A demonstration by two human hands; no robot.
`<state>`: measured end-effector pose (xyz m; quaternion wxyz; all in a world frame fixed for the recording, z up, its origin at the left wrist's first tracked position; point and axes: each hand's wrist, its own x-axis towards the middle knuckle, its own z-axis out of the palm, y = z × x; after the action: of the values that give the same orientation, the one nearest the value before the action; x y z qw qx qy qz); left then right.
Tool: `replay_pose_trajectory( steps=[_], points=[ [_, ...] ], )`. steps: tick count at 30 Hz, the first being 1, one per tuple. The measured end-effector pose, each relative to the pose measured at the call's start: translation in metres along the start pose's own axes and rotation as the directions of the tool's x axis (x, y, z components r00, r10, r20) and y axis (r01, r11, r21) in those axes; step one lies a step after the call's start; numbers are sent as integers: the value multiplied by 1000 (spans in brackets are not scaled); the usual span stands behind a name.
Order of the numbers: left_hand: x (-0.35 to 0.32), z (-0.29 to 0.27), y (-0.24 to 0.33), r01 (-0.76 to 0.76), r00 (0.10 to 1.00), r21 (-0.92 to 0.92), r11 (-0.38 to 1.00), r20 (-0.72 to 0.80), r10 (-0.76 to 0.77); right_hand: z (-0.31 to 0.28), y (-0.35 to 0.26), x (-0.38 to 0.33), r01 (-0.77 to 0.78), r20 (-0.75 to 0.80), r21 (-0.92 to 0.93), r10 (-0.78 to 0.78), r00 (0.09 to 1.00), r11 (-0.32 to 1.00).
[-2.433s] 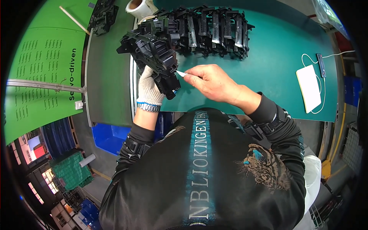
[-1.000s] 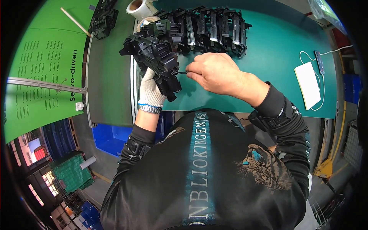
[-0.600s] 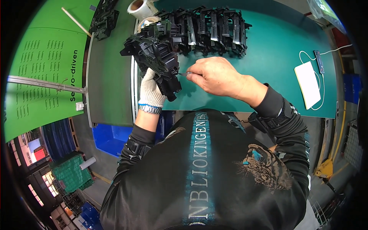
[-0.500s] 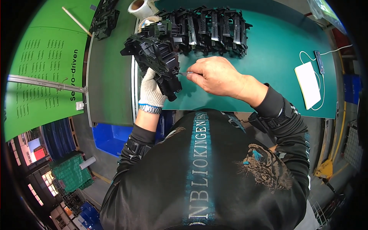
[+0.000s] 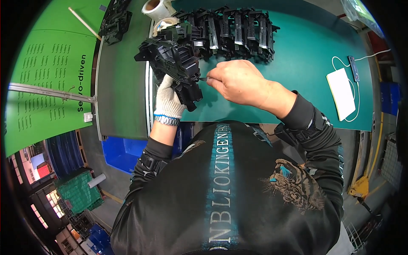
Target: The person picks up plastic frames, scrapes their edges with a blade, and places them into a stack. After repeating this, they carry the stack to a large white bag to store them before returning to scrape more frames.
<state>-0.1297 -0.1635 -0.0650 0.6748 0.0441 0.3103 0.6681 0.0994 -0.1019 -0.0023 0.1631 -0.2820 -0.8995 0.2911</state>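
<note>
My left hand (image 5: pixel 168 98), in a white knit glove, holds up a black moulded plastic part (image 5: pixel 177 59) full of ribs and slots. Most of its fingers are hidden behind that part. My bare right hand (image 5: pixel 239 83) is pinched on a small thin blade-like tool (image 5: pixel 203 79), whose tip meets the right edge of the plastic part. The tool is mostly covered by my fingers, so its exact kind does not show. Behind the held part, a row of similar black plastic parts (image 5: pixel 238 32) stands on the green tabletop (image 5: pixel 293 80).
A conveyor belt (image 5: pixel 123 85) runs along the left, carrying more black parts (image 5: pixel 117 27). Rolls of tape (image 5: pixel 156 9) stand at the back. To the right lie a white pad (image 5: pixel 341 94) and a small dark device (image 5: pixel 353 69) with white cable. A blue bin (image 5: pixel 121 155) sits below the belt.
My right hand has shifted very slightly, turning a little at the wrist, with the tool tip still at the part's edge. The left hand and held part have barely moved.
</note>
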Motion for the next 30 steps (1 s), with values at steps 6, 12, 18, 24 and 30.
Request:
replay_pose_trajectory(
  steps=[6,12,18,24,30],
  points=[
    [-2,6,0,-6,1000,59,998,8,5,3,4,-4,37,-51,33,-36,998,999],
    [-2,8,-2,-21,1000,40,999,13,20,3,5,-3,15,-33,24,-14,999,1000],
    [-2,10,-2,-10,999,44,999,47,7,2,3,-4,118,-181,-118,-138,974,986],
    [2,5,1,30,996,12,999,87,-31,22,14,-14,168,-311,79,-135,941,983],
    [6,-13,0,80,991,-94,992,114,-70,47,6,-10,-300,90,799,389,917,521]
  ],
)
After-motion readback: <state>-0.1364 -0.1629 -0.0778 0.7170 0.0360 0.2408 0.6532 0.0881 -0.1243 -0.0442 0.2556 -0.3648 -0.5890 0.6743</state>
